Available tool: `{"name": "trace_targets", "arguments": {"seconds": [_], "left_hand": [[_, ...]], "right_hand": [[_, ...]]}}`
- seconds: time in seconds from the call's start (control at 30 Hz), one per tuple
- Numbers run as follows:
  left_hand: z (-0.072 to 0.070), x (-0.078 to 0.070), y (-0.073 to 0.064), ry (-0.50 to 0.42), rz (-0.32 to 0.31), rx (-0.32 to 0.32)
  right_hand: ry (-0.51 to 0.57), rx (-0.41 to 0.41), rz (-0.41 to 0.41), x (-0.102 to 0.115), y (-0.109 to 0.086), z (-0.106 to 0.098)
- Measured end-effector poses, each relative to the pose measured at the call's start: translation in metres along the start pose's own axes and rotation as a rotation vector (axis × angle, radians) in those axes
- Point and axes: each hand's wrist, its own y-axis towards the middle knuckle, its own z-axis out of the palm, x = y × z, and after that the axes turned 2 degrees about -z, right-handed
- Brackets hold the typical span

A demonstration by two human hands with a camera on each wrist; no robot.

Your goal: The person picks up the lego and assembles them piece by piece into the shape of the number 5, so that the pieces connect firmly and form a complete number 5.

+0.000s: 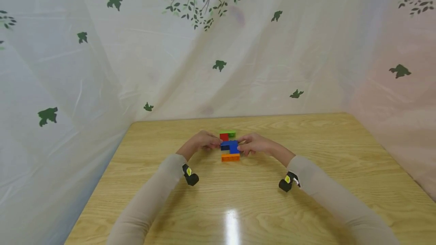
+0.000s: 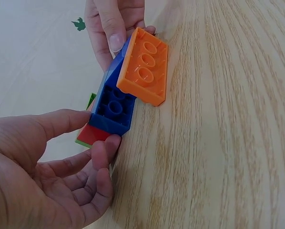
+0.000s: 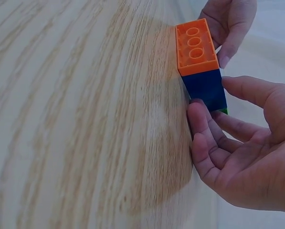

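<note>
Joined toy building bricks lie on their sides in a zigzag at the table's middle. Nearest the body is an orange brick point(image 1: 230, 157), its hollow underside with round tubes facing out. Behind it sit blue bricks point(image 1: 233, 147), then a red brick point(image 1: 224, 137) and a green brick point(image 1: 232, 133) farthest back. My left hand point(image 1: 205, 140) pinches the left end of the blue part between thumb and fingers, close by the red brick point(image 2: 91, 135). From the other side, my right hand point(image 1: 256, 144) grips the blue brick point(image 3: 205, 89) behind the orange one point(image 3: 196, 45).
The bricks rest low over a wood-grain table point(image 1: 235, 192). A pale curtain point(image 1: 170, 67) printed with leaves and birds hangs at the table's back and sides. Each wrist carries a small black camera point(image 1: 190, 177) on a strap.
</note>
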Motion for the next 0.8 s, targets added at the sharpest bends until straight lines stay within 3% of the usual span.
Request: {"name": "trace_targets", "arguments": {"seconds": [0.8], "left_hand": [[0.0, -0.002, -0.009, 0.038, 0.021, -0.005]], "right_hand": [[-0.027, -0.049, 0.07, 0.012, -0.004, 0.004]]}}
